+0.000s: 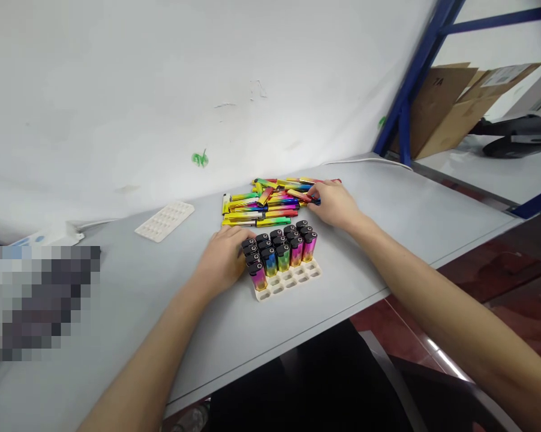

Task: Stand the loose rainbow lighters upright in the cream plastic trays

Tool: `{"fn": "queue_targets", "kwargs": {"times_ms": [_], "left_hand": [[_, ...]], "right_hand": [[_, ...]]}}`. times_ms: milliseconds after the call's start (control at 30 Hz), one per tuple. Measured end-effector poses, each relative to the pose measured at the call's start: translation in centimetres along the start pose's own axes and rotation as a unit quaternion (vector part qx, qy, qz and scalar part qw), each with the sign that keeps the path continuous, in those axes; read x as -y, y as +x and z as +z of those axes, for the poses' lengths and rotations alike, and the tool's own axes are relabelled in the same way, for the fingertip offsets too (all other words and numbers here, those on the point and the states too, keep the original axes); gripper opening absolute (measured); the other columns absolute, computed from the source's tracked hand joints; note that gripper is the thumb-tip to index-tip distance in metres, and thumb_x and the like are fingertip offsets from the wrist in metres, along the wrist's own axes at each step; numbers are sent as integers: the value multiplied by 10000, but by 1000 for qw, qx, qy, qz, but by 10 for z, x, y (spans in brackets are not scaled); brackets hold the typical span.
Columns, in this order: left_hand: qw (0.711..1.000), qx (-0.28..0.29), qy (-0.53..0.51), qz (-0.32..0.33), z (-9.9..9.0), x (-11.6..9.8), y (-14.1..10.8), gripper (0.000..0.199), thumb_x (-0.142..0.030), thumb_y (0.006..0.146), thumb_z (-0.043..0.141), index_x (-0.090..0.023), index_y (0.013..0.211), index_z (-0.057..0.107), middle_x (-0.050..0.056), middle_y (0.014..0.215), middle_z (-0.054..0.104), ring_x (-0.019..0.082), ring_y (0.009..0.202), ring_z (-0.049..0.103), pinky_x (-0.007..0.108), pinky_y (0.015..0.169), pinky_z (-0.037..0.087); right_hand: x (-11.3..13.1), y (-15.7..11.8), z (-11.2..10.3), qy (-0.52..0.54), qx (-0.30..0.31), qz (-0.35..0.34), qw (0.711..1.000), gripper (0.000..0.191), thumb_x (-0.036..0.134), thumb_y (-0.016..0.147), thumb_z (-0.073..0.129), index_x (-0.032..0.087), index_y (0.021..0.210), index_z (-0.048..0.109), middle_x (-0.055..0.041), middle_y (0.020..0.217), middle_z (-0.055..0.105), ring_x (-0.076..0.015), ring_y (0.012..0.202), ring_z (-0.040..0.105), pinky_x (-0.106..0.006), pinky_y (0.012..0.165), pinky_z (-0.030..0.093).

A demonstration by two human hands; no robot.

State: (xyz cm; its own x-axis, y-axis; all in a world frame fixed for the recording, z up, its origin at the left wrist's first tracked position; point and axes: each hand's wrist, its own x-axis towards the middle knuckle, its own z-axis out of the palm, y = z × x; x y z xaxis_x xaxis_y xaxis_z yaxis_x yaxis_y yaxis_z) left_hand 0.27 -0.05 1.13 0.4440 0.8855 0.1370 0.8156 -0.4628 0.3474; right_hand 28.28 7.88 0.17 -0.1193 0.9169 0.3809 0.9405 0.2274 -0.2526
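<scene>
A white tray (289, 282) with oval slots stands on the grey table, its back rows filled with several upright lighters (283, 258) with black tops and shiny coloured bodies. Slots at its near side show bare. My left hand (225, 255) is beside the tray's left edge, its fingers closed around the outer lighters; what the fingertips grip is partly hidden. Behind the tray lies a pile of metallic lighters (266, 207) in yellow, red, blue and green. At the pile's right end my right hand (331, 203) pinches a red and yellow lighter (298, 195).
Another white slotted tray (165, 221) lies at the back left near the wall. A blue metal frame (405, 114), cardboard boxes (454, 108) and a black device (520, 137) are at the right. The table's front edge runs below the filled tray.
</scene>
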Motion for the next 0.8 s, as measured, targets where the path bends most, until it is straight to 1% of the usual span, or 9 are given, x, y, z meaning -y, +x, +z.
{"fn": "queue_targets", "kwargs": {"times_ms": [67,167,233,300,367,433,533,667,800], "left_hand": [[1000,2,-2,-5,-1,-1,0,158,-178,794,586,-234,934,632,50,1046,711,260,1045,586,397,903,450],[1000,4,-3,-7,-2,-1,1,152,-169,785,582,-232,916,628,51,1049,713,262,1041,585,397,899,451],[1000,3,-1,-2,-2,0,1,154,-168,787,576,-234,917,625,51,1056,714,263,1042,586,397,896,454],[1000,4,3,2,-1,1,1,168,-169,789,571,-236,934,624,53,1067,714,265,1052,585,396,895,456],[1000,5,11,1,-1,2,1,184,-169,788,572,-236,950,623,56,1080,713,268,1067,585,397,898,457],[1000,4,15,5,0,3,0,183,-173,788,574,-239,951,624,54,1086,714,267,1074,587,394,903,458],[1000,1,16,16,1,4,0,171,-180,795,570,-244,945,621,50,1079,715,262,1070,588,388,901,460],[1000,-2,14,18,0,5,0,183,-183,806,560,-243,968,621,55,1079,713,261,1058,585,395,902,460],[1000,5,12,12,0,3,1,179,-187,811,561,-233,971,627,67,1089,710,268,1063,582,405,913,456]], "right_hand": [[2,1,-3,37,-37,15,999,190,225,822,622,147,984,685,-157,1026,673,-324,1018,568,-442,900,446],[6,4,-7,182,-99,54,977,138,320,839,644,186,854,615,-112,956,676,-262,934,598,-411,869,459],[9,6,-8,327,-110,88,934,191,371,858,636,214,829,530,-60,874,673,-203,825,610,-371,808,476],[15,7,-9,467,-93,126,870,204,379,892,596,240,868,449,-6,785,646,-158,690,593,-330,697,483],[21,6,-9,552,-72,156,816,214,366,909,580,261,904,394,45,689,583,-124,537,519,-279,547,428],[26,4,-9,587,-58,180,787,244,373,898,609,267,898,389,81,606,487,-91,427,387,-237,438,292],[29,3,-8,620,-29,192,760,301,503,901,586,242,823,457,94,530,344,-66,391,224,-237,409,145],[26,5,-5,656,6,195,729,451,600,937,428,211,729,523,77,499,314,-71,383,196,-247,396,148],[25,4,-3,660,7,198,725,357,523,933,474,205,787,547,48,576,449,-78,397,362,-240,389,263]]}}
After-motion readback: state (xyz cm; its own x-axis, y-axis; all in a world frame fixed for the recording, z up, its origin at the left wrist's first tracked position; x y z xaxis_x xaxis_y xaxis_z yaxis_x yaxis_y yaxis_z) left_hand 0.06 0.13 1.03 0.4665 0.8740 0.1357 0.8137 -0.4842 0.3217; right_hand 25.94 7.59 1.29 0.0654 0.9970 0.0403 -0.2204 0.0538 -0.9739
